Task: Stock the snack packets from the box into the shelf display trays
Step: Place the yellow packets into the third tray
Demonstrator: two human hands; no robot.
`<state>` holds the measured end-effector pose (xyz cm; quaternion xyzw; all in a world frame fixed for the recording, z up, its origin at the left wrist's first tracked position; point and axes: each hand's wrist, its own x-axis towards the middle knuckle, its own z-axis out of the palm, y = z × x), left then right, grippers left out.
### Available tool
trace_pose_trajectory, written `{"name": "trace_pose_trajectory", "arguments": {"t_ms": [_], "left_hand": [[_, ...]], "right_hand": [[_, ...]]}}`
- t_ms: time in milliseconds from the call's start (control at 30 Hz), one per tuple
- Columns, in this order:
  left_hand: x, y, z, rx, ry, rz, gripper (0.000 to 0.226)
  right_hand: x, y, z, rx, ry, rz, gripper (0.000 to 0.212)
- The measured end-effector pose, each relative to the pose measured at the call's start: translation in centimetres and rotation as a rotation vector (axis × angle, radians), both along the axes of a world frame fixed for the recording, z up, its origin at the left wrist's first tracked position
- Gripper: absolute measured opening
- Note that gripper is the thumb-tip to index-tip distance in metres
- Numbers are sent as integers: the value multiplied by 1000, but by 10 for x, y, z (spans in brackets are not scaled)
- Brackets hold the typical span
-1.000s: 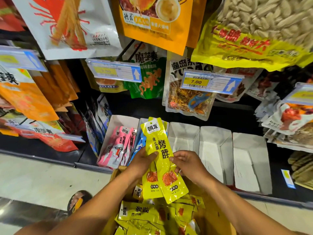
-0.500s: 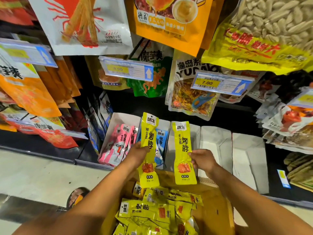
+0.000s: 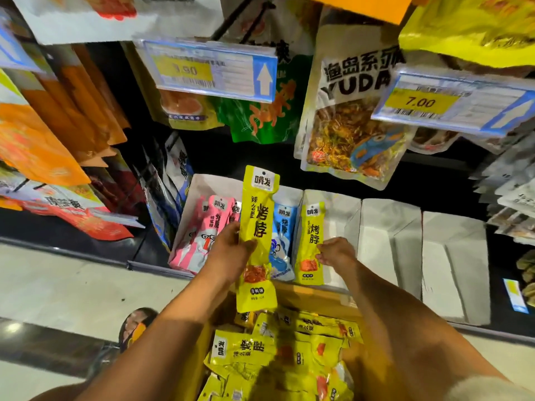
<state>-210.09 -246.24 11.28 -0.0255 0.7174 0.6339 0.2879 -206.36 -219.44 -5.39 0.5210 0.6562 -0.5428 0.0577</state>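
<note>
My right hand [image 3: 335, 251] pinches one yellow packet [image 3: 311, 244] by its edge, long axis upright, already against the third display tray [image 3: 344, 209], so this hand is the nearer one. My left hand [image 3: 231, 250] grips a second yellow packet [image 3: 258, 238], also upright, in front of the blue packets [image 3: 282, 241]. The box [image 3: 315, 299] with more packets lies just below both hands

head cam | worn on head | faces forward-down at 12 o'clock | close over box [image 3: 315, 302] | shelf [image 3: 289, 157] near
</note>
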Motion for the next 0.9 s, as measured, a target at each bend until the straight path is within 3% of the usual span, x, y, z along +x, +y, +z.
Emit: {"name": "trace_pose_trajectory", "arguments": {"t_ms": [300, 667, 800, 900], "left_hand": [[-6, -5, -10, 18, -82, 38, 27], [-6, -6, -16, 18, -69, 29, 28], [-4, -3, -13, 19, -38, 17, 31], [-2, 1, -11, 19, -50, 22, 31]], "right_hand": [[-7, 1, -48, 135, -210, 137, 18], [-3, 0, -68, -24, -115, 127, 18], [3, 2, -49, -54, -69, 163, 58], [7, -2, -18, -80, 52, 195, 60]]}}
